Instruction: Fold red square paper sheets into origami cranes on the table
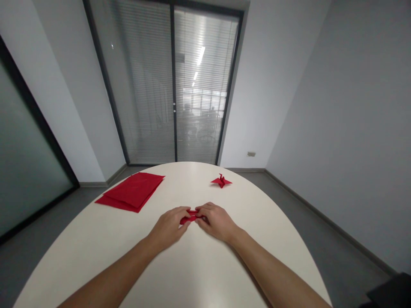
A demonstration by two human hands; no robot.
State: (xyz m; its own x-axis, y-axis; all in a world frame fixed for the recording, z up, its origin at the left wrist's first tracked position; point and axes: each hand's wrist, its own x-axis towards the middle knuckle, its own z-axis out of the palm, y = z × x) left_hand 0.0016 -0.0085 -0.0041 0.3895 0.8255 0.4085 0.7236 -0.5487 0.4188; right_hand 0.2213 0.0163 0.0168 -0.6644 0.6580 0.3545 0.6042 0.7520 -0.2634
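Between my two hands, low over the middle of the table, is a small piece of folded red paper (192,217). My left hand (169,226) pinches its left end between thumb and fingers. The right end is gripped by my right hand (215,220), with the fingers curled over it. Much of the paper is hidden behind my fingers, so its full shape cannot be made out. Beyond my right hand stands a finished red origami crane (221,181), wings spread.
Several red paper sheets (135,190) lie in a loose stack at the left of the round white table (192,273). Past the far edge are glass panels with blinds (202,107) and a grey wall. A dark object (391,291) shows at the lower right corner.
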